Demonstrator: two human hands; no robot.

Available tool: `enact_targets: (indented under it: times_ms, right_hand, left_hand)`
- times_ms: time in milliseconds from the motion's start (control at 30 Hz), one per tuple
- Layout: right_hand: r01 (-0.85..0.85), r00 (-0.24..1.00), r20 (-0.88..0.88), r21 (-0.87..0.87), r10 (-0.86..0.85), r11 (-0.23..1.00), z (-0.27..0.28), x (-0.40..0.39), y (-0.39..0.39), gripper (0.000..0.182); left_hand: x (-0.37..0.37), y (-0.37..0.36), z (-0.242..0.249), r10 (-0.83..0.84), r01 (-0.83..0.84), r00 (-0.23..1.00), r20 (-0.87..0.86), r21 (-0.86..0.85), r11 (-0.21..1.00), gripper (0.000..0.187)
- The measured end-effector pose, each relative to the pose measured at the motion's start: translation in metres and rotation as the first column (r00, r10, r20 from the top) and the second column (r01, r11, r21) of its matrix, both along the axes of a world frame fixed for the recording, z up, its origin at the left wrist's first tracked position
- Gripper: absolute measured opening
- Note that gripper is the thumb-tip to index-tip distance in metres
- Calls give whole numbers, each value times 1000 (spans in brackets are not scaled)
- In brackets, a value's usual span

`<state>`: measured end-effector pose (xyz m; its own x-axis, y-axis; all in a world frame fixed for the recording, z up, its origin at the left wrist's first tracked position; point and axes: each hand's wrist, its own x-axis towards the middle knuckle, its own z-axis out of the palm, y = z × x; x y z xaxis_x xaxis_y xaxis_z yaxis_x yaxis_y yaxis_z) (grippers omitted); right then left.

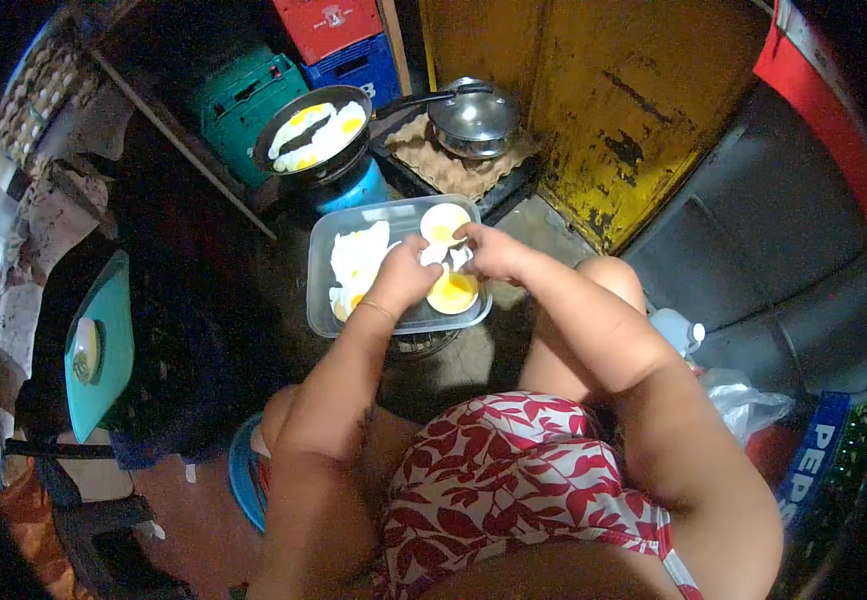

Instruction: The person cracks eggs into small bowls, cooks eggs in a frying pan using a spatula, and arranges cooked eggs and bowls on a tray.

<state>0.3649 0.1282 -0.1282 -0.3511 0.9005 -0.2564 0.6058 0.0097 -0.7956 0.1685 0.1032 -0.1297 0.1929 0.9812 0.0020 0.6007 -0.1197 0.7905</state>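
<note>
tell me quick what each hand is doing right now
Left hand: closed on an eggshell over the plastic container.
Right hand: closed on the same eggshell, pulling it apart.

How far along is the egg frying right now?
Done: several fried eggs lie in the plastic container. In hand: both hands, left hand and right hand, handle an egg over it. Left: more eggs sit in the frying pan on the burner.

frying pan (313, 130) of eggs, lidded pot (473, 117), crates (338, 45).
</note>
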Motion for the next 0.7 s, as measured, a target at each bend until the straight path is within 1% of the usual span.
enact_targets:
  times_ms: [33,67,100,133,167,200,233,267,333,367,400,433,467,500,533,567,600,633,700]
  right_hand:
    - [43,992,-109,-140,-58,989,5,2,1,59]
    - [70,969,-208,-280,-132,957,8,3,3,61]
    - [74,969,-208,-280,-136,957,9,4,4,61]
    - [42,925,-340,-352,-170,935,8,5,5,63]
    - [2,861,-462,-416,-213,909,8,7,5,64]
    - [-23,837,-501,-438,-222,899,16,7,2,65]
    - [-7,833,-499,-442,-240,897,22,5,-1,65]
    - [-35,800,-546,-458,-249,888,28,3,-3,65]
    - [-70,707,-642,-481,-297,874,31,-1,-8,68]
    - [-116,669,-695,-445,-261,888,25,-4,-6,72]
    - [-154,631,-741,-412,-232,898,15,-6,-3,73]
    - [-172,632,-749,-383,-196,908,10,-7,1,73]
    - [-168,588,-780,-377,-215,911,11,-9,-1,69]
    - [-135,660,-732,-336,-168,932,22,-6,-4,65]
    - [-149,640,-756,-299,-138,943,27,-5,-6,62]
    - [-89,666,-724,-317,-180,944,38,-3,-8,62]
    - [-71,626,-751,-320,-207,945,43,-1,-9,61]
    - [-126,607,-770,-335,-195,934,45,1,-12,60]
    - [-96,521,-815,-351,-253,932,53,5,-16,60]
  left_hand:
    - [-2,1,3,63,-53,995,83,-114,992,36]
    - [-3,2,5,60,-51,995,84,-114,992,36]
    - [-3,-1,20,108,-47,957,270,-221,974,35]
    - [-3,-3,30,169,-21,883,438,-324,946,34]
    - [-3,-3,33,161,-12,885,437,-325,946,34]
    - [-3,-2,35,175,1,838,517,-322,947,32]
    - [0,-4,41,185,19,785,592,-321,947,29]
    - [4,-6,46,239,-14,754,612,-348,937,29]
    - [3,-5,43,161,24,804,572,-301,953,34]
    - [2,-3,37,97,67,826,555,-268,961,38]
    - [1,1,26,103,12,892,440,-250,968,40]
    - [5,-3,28,70,-6,917,393,-162,987,42]
    - [-2,8,14,-54,99,930,362,-106,989,43]
    - [5,1,31,-40,72,959,280,-106,992,44]
    - [4,1,32,-18,44,964,267,-92,995,43]
    - [5,4,36,-48,68,948,316,-52,996,44]
    - [16,-5,62,-16,65,942,335,-136,989,44]
    - [13,-8,65,-57,108,935,351,-127,986,46]
    - [8,0,60,-100,110,881,463,5,994,47]
